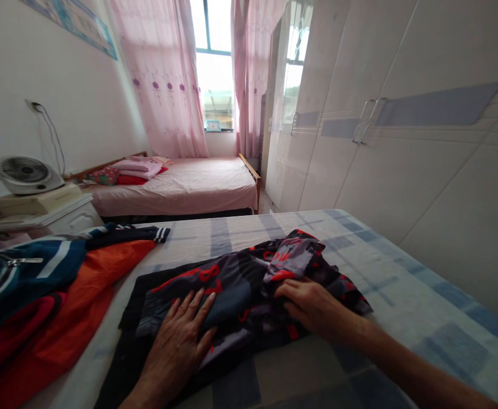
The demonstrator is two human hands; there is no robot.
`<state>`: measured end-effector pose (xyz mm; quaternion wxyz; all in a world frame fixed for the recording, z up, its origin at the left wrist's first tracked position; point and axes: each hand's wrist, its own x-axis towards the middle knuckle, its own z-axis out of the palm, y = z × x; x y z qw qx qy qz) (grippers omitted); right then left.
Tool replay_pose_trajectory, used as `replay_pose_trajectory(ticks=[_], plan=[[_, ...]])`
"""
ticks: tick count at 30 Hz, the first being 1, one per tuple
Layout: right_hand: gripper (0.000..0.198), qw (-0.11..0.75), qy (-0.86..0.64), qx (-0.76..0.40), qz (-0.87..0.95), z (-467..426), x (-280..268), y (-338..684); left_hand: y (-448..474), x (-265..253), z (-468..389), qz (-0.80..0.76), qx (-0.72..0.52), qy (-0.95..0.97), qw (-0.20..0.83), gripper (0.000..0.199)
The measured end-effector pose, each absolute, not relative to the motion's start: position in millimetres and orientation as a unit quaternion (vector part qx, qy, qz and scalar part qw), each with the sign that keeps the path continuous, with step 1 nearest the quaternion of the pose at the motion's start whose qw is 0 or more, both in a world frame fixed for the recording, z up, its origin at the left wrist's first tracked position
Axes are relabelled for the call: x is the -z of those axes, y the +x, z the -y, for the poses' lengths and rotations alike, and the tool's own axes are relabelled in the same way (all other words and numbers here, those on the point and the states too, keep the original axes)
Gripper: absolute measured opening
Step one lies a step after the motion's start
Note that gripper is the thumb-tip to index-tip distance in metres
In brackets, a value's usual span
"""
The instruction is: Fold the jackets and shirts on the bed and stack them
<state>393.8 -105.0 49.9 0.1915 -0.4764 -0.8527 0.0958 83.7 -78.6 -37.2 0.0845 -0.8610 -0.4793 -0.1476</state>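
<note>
Dark grey shorts (236, 278) with red and black print and a gathered waistband lie spread across the bed in front of me. My left hand (181, 335) rests flat on them near the waistband, fingers spread. Farther right, my right hand (312, 307) pinches a fold of the shorts' leg, whose end is bunched up and turned over. Beneath the shorts lies a black garment (119, 352), mostly covered. A pile of clothes sits to the left, with a teal zip jacket (61, 258) and an orange garment (91, 295).
The near bed has a blue-and-white checked sheet (402, 284). A white wardrobe (402, 187) runs along the right side. Beyond stands another bed (198, 182) with pink bedding, below a curtained window. A small fan (27, 173) stands on a cabinet at left.
</note>
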Motion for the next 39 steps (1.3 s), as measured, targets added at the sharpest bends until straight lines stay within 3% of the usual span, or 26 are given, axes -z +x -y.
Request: replay_pose_trajectory(ticks=[2, 6, 11, 16, 19, 26, 31, 36, 39], plan=[[0.021, 0.191, -0.485, -0.086, 0.849, 107, -39, 390, 84, 38, 78, 0.480, 0.150, -0.861, 0.082, 0.054], [0.022, 0.293, -0.524, -0.047, 0.798, 108, -40, 386, 83, 39, 77, 0.473, 0.161, -0.862, 0.084, 0.055], [0.029, 0.242, -0.456, -0.061, 0.854, 117, -51, 380, 79, 36, 75, 0.470, 0.156, -0.865, 0.076, 0.051], [0.027, 0.355, -0.666, -0.021, 0.655, 95, -51, 448, 89, 12, 85, 0.457, 0.179, -0.869, 0.061, 0.043], [0.029, 0.326, -0.780, -0.146, 0.514, 69, -34, 506, 112, -8, 100, 0.431, 0.197, -0.880, 0.035, 0.047], [0.048, 0.275, -0.768, -0.347, 0.462, 48, -17, 541, 186, -25, 111, 0.360, 0.164, -0.917, -0.051, 0.069], [0.049, 0.255, -0.703, -0.475, 0.463, 45, -24, 535, 203, -5, 95, 0.385, 0.136, -0.905, -0.119, 0.064], [0.039, 0.275, -0.637, -0.539, 0.477, 44, -24, 531, 200, -14, 101, 0.398, 0.212, -0.883, -0.127, 0.037], [0.036, 0.300, -0.622, -0.547, 0.473, 46, -24, 529, 198, -13, 103, 0.429, 0.233, -0.866, -0.113, 0.048]])
